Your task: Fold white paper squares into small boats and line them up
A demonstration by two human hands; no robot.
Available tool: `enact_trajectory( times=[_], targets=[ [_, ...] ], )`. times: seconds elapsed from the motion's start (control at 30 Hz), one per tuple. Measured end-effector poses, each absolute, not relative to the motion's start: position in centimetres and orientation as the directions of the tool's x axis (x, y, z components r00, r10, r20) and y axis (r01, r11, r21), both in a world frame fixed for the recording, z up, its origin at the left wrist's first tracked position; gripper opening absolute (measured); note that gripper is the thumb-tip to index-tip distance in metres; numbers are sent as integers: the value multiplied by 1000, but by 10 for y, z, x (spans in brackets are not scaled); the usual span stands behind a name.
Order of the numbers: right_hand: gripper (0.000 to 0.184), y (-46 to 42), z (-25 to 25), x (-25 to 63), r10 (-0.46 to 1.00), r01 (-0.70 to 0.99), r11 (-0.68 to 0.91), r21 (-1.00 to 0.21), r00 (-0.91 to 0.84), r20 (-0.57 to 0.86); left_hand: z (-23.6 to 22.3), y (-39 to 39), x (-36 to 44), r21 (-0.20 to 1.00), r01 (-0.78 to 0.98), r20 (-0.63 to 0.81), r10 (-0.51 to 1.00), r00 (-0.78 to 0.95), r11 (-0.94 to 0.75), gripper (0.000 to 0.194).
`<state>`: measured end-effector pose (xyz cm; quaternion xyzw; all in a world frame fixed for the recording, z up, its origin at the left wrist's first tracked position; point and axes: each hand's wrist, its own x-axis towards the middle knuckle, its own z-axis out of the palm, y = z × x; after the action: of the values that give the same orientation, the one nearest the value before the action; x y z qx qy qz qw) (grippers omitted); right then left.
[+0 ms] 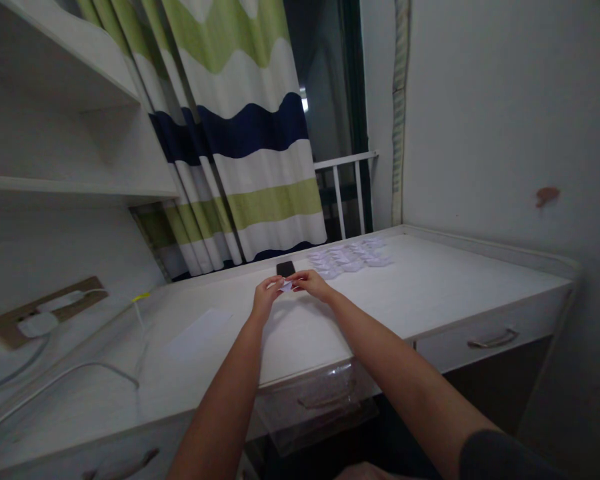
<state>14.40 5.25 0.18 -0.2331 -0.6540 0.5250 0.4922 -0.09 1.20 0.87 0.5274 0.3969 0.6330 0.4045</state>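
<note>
Between my two hands, above the white desk [300, 333], is a small folded piece of white paper [287, 286]. My left hand [267, 293] pinches its left side, and my right hand [310, 284] has its fingers closed on the right side. Just beyond my fingertips lies a black phone-like object [285, 268]. To the right of my right hand, several small white folded paper pieces [350, 257] are laid out in rows toward the back of the desk. A flat white sheet of paper [200, 332] rests on the desk to the left of my left hand.
A wall socket with plugs [45, 313] is at the left, and a white cable [95, 365] runs over the desk. Shelves [75, 187] overhang the left side. A striped curtain [260, 133] hangs behind. Drawers with handles [493, 340] line the front.
</note>
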Motion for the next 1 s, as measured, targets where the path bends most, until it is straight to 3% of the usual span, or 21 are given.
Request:
enact_trajectory(
  times=[0.3,0.53,0.77,1.0],
  targets=[
    [18,50,4,144,844,-208,337,-918,-365,393,4,15,-3,908,-10,414,902,-121,-418,50],
    [16,47,7,147,831,-233,361,-903,-359,425,6,8,0,986,-42,163,983,86,-160,29],
    [21,47,7,146,834,-133,429,-893,-322,449,3,11,1,983,9,179,977,113,-181,29],
    [27,47,5,148,784,-8,493,-870,-429,449,3,10,2,971,109,187,962,198,-211,34]
  ],
)
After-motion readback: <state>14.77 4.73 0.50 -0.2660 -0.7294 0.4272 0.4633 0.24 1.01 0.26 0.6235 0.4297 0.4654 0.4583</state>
